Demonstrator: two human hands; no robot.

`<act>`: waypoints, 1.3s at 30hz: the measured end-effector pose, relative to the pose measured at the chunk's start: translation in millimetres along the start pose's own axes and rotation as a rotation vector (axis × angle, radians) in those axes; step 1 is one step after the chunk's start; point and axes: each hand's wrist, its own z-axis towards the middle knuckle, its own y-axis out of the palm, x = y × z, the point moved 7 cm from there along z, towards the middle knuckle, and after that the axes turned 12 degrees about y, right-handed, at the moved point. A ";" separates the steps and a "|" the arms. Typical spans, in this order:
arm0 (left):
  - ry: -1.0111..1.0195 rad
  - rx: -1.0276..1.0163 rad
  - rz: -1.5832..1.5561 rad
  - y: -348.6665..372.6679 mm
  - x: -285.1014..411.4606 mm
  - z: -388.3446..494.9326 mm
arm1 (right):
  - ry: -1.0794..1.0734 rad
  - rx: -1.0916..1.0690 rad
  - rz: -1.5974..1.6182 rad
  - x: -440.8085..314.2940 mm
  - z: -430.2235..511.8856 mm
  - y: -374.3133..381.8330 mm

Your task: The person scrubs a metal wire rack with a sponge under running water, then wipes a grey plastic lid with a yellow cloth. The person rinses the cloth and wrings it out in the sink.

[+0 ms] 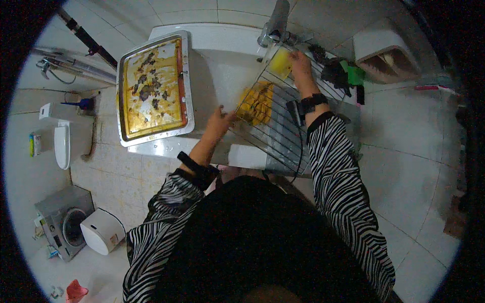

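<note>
A metal wire rack (282, 125) lies slanted across the right part of a white washbasin (227, 72) and its ledge. My left hand (219, 124) grips the rack's left edge. At the rack's far end my right hand (303, 72) presses a yellow sponge (279, 63) onto the wires, just below the chrome faucet (276, 28). Beneath the rack shows a yellow-orange item with dark marks (259, 104); what it is, I cannot tell. On the basin's left side rests a metal baking tray (151, 91), coated with yellow-brown grease and dark burnt patches.
Dark and green items (341, 74) crowd the basin's right rim, below a white wall-mounted holder (390, 57). To the left are a toilet (62, 144), a washing machine (66, 223) and a white bin (102, 231). A dark cord (301, 151) hangs from my right wrist strap.
</note>
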 end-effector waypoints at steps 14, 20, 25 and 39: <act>-0.168 0.127 -0.935 -5.5 61.3 3.5 | -0.575 -0.524 -0.889 -42.8 -134.3 58.8; -0.294 0.228 -0.993 1.4 59.7 -1.9 | -0.386 -0.017 -0.622 -51.7 -42.9 11.2; -0.408 0.271 -1.383 7.7 50.8 2.0 | -0.448 -0.294 -0.668 -44.0 -125.6 72.3; -0.271 0.064 -1.108 -3.2 55.6 15.6 | 0.005 -0.402 -0.202 -12.3 -140.0 -29.7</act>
